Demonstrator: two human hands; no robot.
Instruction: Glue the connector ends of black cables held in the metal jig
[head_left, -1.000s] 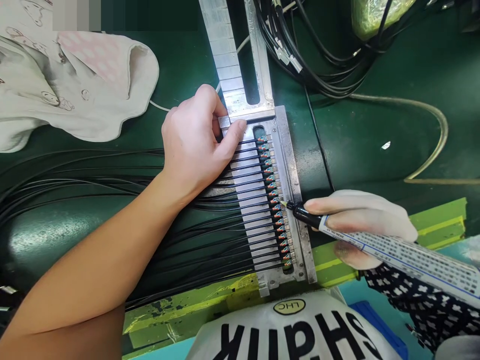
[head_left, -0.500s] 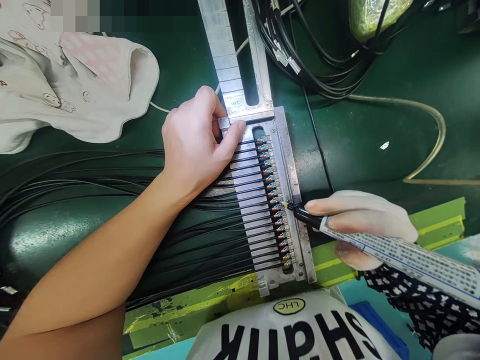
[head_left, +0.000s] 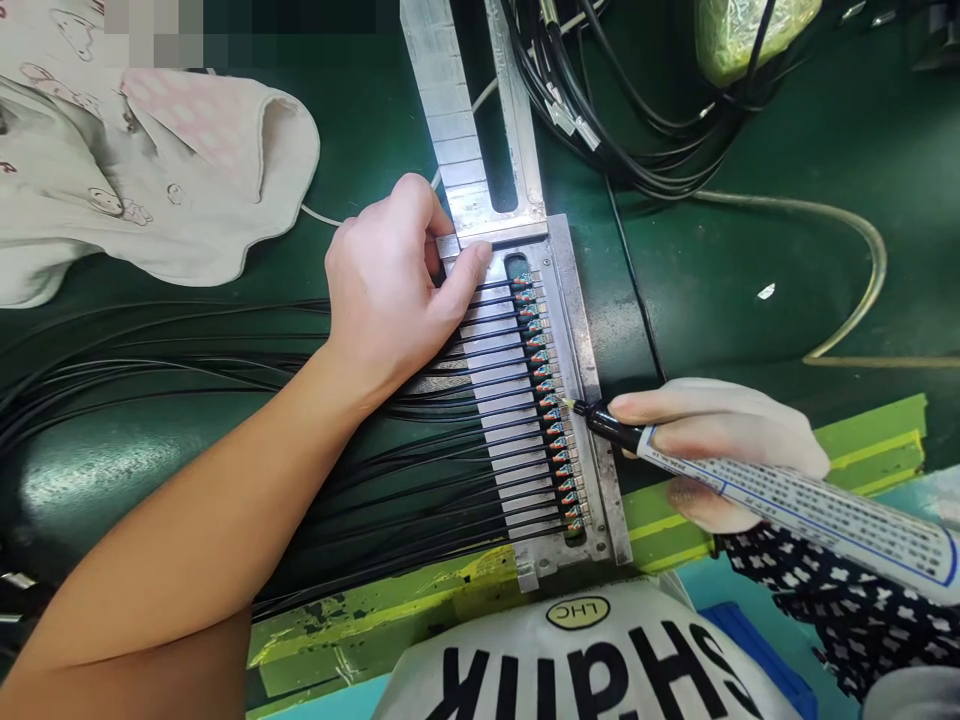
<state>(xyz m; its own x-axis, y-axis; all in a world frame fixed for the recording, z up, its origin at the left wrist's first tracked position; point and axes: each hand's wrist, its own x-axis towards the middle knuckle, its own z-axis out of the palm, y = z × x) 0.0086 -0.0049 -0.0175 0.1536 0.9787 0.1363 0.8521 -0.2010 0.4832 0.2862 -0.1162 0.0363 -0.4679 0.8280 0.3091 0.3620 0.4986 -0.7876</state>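
A metal comb fixture (head_left: pixel 592 400) lies on the green bench and holds a row of black cables (head_left: pixel 420 440) whose stripped coloured wire ends (head_left: pixel 551 400) sit in its slot. My left hand (head_left: pixel 390 285) presses on the fixture's upper left, thumb on the metal bars, fingers curled over the edge. My right hand (head_left: pixel 720 440), in a thin white glove, is closed round a marker pen (head_left: pixel 750 480). The pen's tip touches the wire ends about halfway down the row.
A white and pink cloth (head_left: pixel 150 170) lies at the upper left. Loose black cables (head_left: pixel 637 130) and a beige tube (head_left: pixel 862 280) cross the upper right. A yellow-green bench edge (head_left: pixel 375 630) runs along the front, with my printed shirt (head_left: pixel 585 660) below it.
The pen tip has barely shifted along the row of wire ends. My left hand has stayed pressed on the fixture.
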